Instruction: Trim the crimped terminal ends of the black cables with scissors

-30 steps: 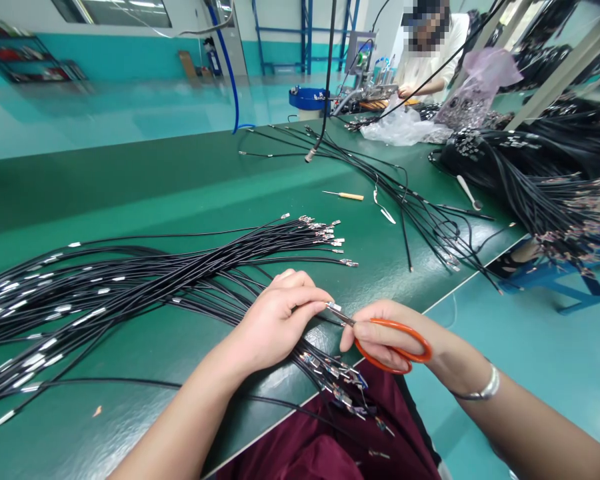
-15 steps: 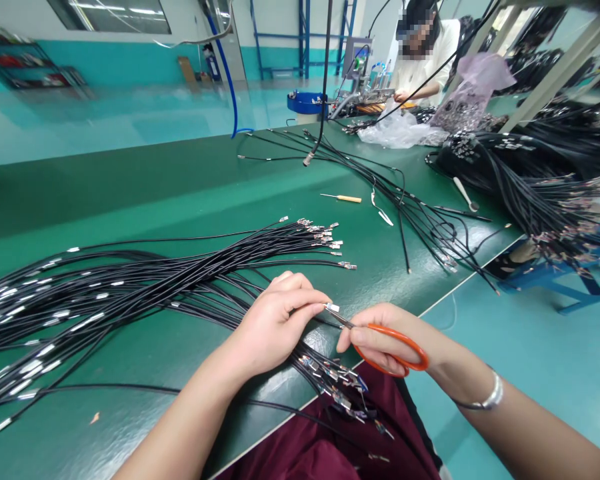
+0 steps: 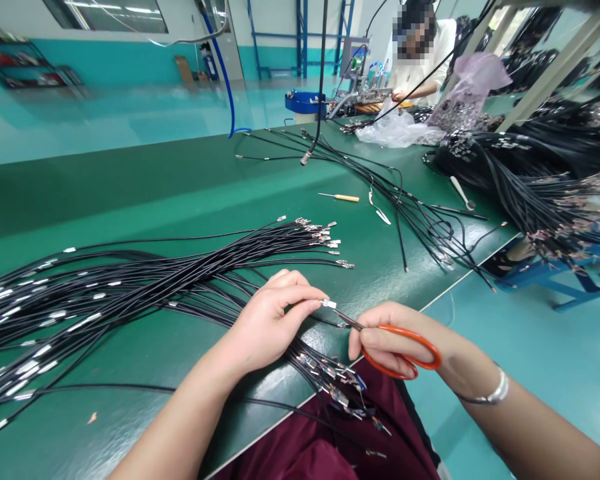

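My left hand (image 3: 273, 320) pinches the end of one black wire, its small metal terminal (image 3: 329, 304) sticking out past thumb and forefinger. My right hand (image 3: 397, 337) grips orange-handled scissors (image 3: 405, 347), whose closed blades (image 3: 347, 320) point left and sit just right of the terminal. Under both hands a large bundle of black wires (image 3: 130, 287) with metal terminals lies across the green table (image 3: 180, 193). Some wire ends (image 3: 340, 390) hang over the table's front edge above my dark red lap.
A small wooden-handled tool (image 3: 341, 197) and white tweezers (image 3: 380, 210) lie further back. More black cables (image 3: 420, 220) spread right, with a heavy pile (image 3: 530, 173) at the far right. Another person (image 3: 420, 60) works beyond a plastic bag (image 3: 400, 127). A cable (image 3: 320, 80) hangs from above.
My right hand with the scissors has drawn slightly right, away from the terminal. The left hand keeps its pinch on the wire end; the view has shifted a little.
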Demonstrator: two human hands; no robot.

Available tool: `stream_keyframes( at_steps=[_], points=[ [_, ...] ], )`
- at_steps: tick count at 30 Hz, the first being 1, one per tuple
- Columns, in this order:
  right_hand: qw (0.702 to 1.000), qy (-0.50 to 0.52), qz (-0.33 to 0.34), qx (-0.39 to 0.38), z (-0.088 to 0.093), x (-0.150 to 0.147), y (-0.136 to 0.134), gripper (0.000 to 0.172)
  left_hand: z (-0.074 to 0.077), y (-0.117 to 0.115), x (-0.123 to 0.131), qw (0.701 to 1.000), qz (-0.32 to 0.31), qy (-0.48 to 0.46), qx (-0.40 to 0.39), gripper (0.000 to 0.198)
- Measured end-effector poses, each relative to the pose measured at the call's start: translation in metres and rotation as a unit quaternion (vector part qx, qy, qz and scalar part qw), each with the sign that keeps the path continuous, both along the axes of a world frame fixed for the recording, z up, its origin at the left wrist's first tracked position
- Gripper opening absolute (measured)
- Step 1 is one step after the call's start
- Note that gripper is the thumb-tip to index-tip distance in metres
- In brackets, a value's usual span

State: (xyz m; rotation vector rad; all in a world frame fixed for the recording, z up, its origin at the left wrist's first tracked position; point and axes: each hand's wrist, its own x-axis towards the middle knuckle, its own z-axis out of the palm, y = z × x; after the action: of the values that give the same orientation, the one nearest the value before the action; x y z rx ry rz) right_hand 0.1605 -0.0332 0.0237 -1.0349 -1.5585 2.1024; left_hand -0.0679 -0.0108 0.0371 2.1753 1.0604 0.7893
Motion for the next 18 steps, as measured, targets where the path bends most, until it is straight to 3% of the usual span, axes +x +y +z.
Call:
stream_keyframes(
  at_steps=[6, 11, 13, 15, 18],
  points=[
    [1.000, 0.006, -0.007, 0.021, -0.006, -0.010, 0.000, 0.036, 0.000, 0.000, 0.000, 1.000, -0.006, 0.009, 0.010, 0.020],
    [0.994, -0.092, 0.019, 0.048, -0.004, -0.006, 0.000, 0.039, -0.001, 0.000, 0.000, 1.000, -0.002, 0.005, 0.008, 0.017],
    [0.984, -0.139, 0.008, 0.108, 0.001, -0.003, -0.001, 0.038, -0.001, 0.000, 0.000, 1.000, 0.011, 0.001, -0.006, 0.014],
    [0.954, -0.198, -0.030, 0.222, 0.006, 0.001, 0.000, 0.034, 0.000, 0.000, 0.000, 1.000, 0.015, 0.004, -0.015, 0.012],
    [0.868, -0.279, -0.048, 0.408, 0.008, 0.006, 0.005, 0.028, 0.000, 0.000, -0.002, 0.999, 0.001, 0.031, -0.011, 0.012]
  ],
)
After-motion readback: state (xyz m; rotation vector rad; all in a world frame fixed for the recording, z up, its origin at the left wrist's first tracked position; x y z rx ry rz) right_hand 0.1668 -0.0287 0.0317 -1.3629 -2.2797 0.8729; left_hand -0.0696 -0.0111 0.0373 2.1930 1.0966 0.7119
